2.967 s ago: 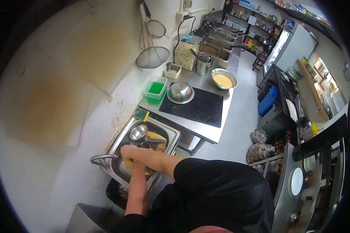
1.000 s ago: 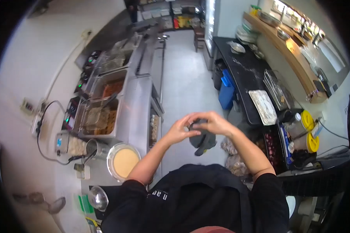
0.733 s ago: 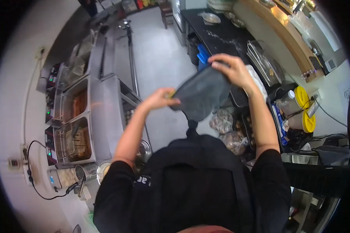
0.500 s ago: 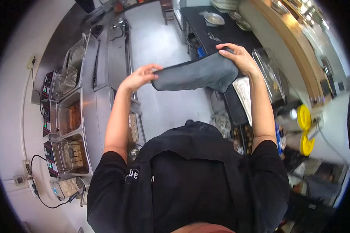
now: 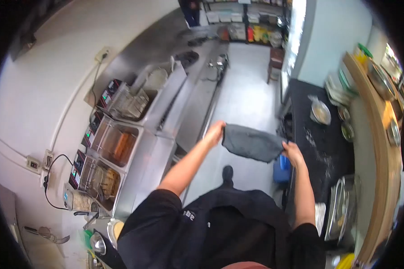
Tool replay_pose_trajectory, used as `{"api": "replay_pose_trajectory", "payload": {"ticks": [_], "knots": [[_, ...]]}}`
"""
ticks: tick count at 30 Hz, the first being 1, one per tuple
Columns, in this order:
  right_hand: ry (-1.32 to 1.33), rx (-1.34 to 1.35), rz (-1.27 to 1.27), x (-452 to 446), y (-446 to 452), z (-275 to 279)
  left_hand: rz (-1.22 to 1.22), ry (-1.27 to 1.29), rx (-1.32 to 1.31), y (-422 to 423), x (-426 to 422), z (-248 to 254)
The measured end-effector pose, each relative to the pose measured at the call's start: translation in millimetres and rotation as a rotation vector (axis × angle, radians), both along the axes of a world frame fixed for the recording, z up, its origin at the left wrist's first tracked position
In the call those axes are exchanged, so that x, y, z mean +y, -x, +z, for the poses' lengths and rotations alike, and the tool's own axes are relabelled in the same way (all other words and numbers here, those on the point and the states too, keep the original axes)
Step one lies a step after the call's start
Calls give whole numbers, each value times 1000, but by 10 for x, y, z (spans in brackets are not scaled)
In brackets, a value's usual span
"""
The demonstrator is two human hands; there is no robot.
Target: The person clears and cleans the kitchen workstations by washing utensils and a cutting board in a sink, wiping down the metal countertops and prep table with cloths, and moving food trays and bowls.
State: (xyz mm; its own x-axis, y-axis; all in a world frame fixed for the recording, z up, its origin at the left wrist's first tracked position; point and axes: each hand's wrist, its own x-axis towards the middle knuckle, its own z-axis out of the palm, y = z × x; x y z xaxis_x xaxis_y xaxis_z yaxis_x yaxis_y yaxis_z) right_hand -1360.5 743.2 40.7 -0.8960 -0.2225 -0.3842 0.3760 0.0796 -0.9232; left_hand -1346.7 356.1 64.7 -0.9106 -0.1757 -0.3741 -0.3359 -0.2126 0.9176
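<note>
A dark grey cloth [image 5: 254, 142] is stretched between my two hands, in front of my body and above the aisle floor. My left hand [image 5: 215, 133] pinches its left end, fingers closed. The right end is gripped by my right hand [image 5: 293, 154], near the edge of the black counter. The cloth hangs fairly flat, folded over, with its lower edge sagging slightly. Below it the floor and one dark shoe [image 5: 228, 175] show.
On the left, deep fryers [image 5: 116, 142] with wire baskets line a steel counter [image 5: 143, 175]. At right a black counter [image 5: 318, 148] holds a bagged bowl [image 5: 320, 112] and a clear lidded tray [image 5: 341, 208]. A blue container [image 5: 282, 168] stands beneath it. Stocked shelves [image 5: 244, 31] stand at the back.
My view has turned and lifted, showing more of the aisle and back shelves. Both hands still hold the cloth, which now looks flatter and slants down to the right.
</note>
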Motion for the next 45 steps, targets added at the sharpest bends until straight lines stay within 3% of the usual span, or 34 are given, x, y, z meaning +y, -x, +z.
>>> {"api": "replay_pose_trajectory", "payload": {"ticks": [3, 5, 6, 7, 8, 10, 11, 12, 14, 15, 16, 18, 19, 20, 21, 22, 26, 27, 28, 30, 32, 33, 34, 35, 36, 38, 40, 42, 44, 45], "knots": [[-1, 80, -41, -48, 374, -41, 192, -118, 102, 193, -22, 109], [-94, 169, -253, -181, 616, 123, 163, -35, 100, 558, -77, -143], [-61, 322, -243, -129, 804, -109, 88, -62, 94, 621, -51, 5], [-14, 399, -224, -237, 815, 125, -62, -16, 200, 819, -156, -245], [-6, 439, -134, -291, 867, 283, -222, 149, 316, 1063, -272, -592], [-460, 780, 33, -250, 1132, 71, -475, 782, 586, 1397, -268, -458], [-631, 730, 110, -258, 1152, 173, -673, 981, 560, 1634, -310, -467], [-818, 761, 181, -273, 1172, 301, -687, 980, 575, 1877, -316, -390], [-889, 763, 153, -169, 1382, 183, -837, 990, 260, 2101, -210, -355], [-873, 729, 71, -164, 1438, 300, -890, 1078, 292, 2275, -157, -416], [-854, 695, -4, -177, 1515, 416, -921, 1045, 264, 2308, -12, -439], [-763, 683, -129, -51, 1745, 361, -649, 928, 653, 2510, 193, -365], [-745, 693, -210, 25, 1901, 233, -643, 934, 640, 2658, 290, -427], [-727, 702, -289, 95, 2037, 93, -733, 911, 476, 2807, 452, -498], [-674, 518, -310, 57, 2134, 206, -814, 875, 310, 2906, 614, -570], [-673, 531, -295, 7, 2251, 298, -795, 875, 310, 2986, 808, -573], [-588, 616, -272, -333, 2456, 348, -569, 32, -191, 2911, 1528, -632], [-645, 542, -137, -431, 2500, 409, -496, -181, -291, 2945, 1679, -752], [-590, 655, -72, -532, 2519, 361, -500, -174, -287, 2994, 1756, -594], [-762, 674, 192, -677, 2559, 262, -281, -465, -447, 3004, 1932, -336], [-663, 887, 220, -699, 2553, 214, -306, -491, -468, 3126, 1899, -527], [-664, 886, 223, -661, 2592, 231, -287, -272, -439, 3121, 1889, -430], [-573, 834, 347, -618, 2623, 258, -269, -52, -406, 3132, 1894, -358], [-480, 779, 464, -581, 2655, 288, -275, -51, -408, 3176, 1891, -437], [-482, 774, 456, -536, 2685, 312, -271, -51, -350, 3201, 1873, -480], [-370, 422, 388, -418, 2759, 364, -280, -51, -295, 3271, 1854, -568], [-343, 287, 277, -289, 2876, 400, -433, 56, -130, 3384, 1848, -278], [-465, 352, -62, -147, 2942, 305, -487, 36, -101, 3508, 1845, -225], [-320, 357, -366, -28, 3060, -147, -579, -57, -85, 3631, 1792, -184], [-103, 84, -386, -5, 3038, 69, -670, -33, 30, 3707, 1758, -145]]}}
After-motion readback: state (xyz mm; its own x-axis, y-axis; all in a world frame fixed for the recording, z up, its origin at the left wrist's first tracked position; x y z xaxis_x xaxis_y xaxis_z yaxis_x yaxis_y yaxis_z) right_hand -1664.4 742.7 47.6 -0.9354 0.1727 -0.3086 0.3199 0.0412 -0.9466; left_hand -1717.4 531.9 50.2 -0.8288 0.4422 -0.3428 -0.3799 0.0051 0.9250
